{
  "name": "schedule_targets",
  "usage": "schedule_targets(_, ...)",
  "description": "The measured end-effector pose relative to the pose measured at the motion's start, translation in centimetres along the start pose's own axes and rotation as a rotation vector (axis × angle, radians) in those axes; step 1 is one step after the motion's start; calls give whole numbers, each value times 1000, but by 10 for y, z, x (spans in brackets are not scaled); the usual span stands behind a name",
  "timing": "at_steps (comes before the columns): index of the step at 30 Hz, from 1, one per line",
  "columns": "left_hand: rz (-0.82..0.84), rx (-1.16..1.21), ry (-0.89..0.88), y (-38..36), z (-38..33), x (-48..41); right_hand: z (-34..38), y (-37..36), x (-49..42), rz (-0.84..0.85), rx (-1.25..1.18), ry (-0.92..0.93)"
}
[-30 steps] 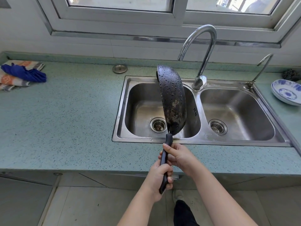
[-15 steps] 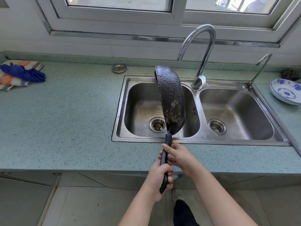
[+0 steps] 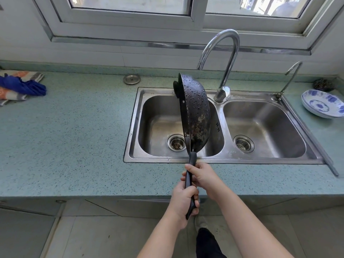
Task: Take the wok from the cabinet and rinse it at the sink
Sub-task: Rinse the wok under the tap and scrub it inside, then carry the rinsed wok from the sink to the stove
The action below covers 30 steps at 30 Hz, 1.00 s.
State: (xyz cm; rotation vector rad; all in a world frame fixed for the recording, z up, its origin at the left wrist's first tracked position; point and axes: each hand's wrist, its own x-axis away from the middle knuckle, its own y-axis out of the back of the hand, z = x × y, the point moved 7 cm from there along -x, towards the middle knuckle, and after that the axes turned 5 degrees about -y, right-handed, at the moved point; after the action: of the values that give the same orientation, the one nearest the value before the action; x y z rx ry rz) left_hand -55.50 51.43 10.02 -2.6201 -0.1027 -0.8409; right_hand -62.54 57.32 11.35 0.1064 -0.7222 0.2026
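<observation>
L hand (image 3: 183,201) + R hand (image 3: 203,176) gripping handle, wet black wok (image 3: 197,116) edge-on over steel sink (image 3: 219,160)

Wok (image 3: 195,112) blocks left basin (image 3: 160,127) (right basin (image 3: 264,127) open).

Two bare forearms reach forward from the bottom edge, converging toward the middle; the left hand (image 3: 183,201) sits nearer the body, fingers curled into a closed fist around a thin black handle (image 3: 189,185); the right hand (image 3: 203,176) grips the same handle just above it, thumb pointing up along it.
</observation>
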Motion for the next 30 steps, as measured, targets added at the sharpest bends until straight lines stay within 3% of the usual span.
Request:
schedule_targets(7, -94, -91, -81, -20, -6, -1, 2, 10, -5, -197, 22, -26)
schedule_targets(21, -298, -436, -134, -9, -5, -1, -27, 4, -7, 84, -282, -232)
schedule_targets(26, -325, -476, -69, -16, 1, 1, -26, 11, -8, 98, -247, -242)
schedule_targets(30, -260, -351, 20, -32, 8, 6, -20, 20, -8, 72, -152, -250)
